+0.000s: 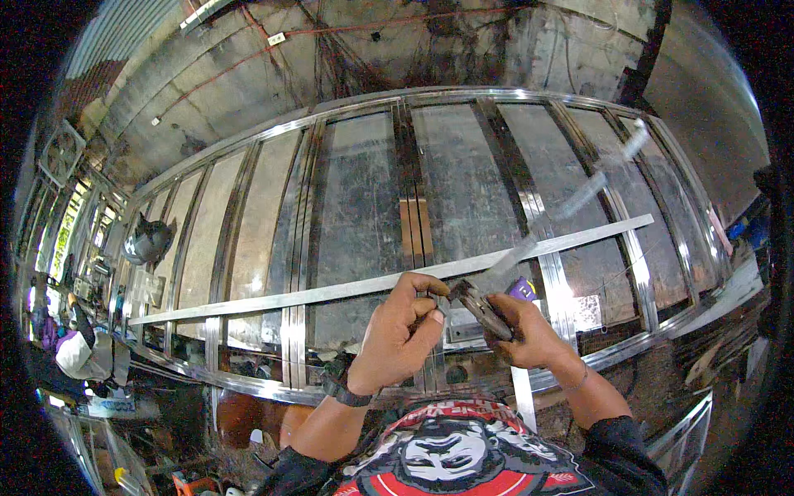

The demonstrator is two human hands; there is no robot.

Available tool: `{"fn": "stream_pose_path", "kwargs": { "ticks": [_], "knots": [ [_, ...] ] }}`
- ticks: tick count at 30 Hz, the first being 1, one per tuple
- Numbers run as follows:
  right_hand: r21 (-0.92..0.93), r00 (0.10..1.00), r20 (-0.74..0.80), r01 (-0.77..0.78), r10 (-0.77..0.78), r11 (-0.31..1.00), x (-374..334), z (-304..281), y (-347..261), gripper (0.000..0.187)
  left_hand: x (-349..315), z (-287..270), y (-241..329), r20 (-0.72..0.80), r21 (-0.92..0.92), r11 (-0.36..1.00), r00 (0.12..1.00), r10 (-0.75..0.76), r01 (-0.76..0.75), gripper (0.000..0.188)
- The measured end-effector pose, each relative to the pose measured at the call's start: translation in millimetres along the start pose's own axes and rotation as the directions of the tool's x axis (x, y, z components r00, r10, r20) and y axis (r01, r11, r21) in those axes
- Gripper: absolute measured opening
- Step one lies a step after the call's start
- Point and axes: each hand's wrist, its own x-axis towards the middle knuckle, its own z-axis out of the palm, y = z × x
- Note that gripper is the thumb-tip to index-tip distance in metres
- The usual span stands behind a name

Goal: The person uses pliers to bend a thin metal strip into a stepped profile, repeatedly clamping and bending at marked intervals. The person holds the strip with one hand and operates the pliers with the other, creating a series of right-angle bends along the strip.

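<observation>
My right hand is wrapped round a dark metal hand tool, which looks like pliers. The tool's head points up and left, toward my left hand. Thumb and index finger of that hand are pinched together beside the tool's head; whatever they hold is too small to make out. Below both hands lies a large frame of shiny metal bars. A long flat metal bar crosses it at a slant, passing just beyond my fingers. A purple tape measure sits beside my right hand.
Pale blurred strips stretch up and right over the frame. A dark helmet rests at the frame's left end. A fan stands far left, near a white cloth-like bundle. Behind the frame is a stained concrete wall.
</observation>
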Motion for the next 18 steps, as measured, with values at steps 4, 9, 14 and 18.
{"fn": "stream_pose_path", "kwargs": {
  "ticks": [4,9,14,18],
  "knots": [
    [-0.138,0.994,-0.045,0.094,-0.101,0.986,-7,-3,24,0.059,-2,-3,22,-0.013,0.428,0.877,0.969,0.246,-0.217,0.016],
    [-0.222,0.901,-0.118,0.385,-0.417,0.896,8,-9,47,0.049,-10,-2,2,0.238,0.450,0.786,0.906,0.351,-0.423,0.015],
    [-0.163,0.898,-0.097,0.411,-0.429,0.897,17,-5,41,0.034,-21,25,-4,0.300,0.607,0.579,0.832,0.467,-0.544,0.019],
    [-0.103,0.912,-0.068,0.397,-0.405,0.912,14,0,45,0.028,-21,38,-7,0.285,0.641,0.482,0.769,0.573,-0.597,0.024]
  ]
}}
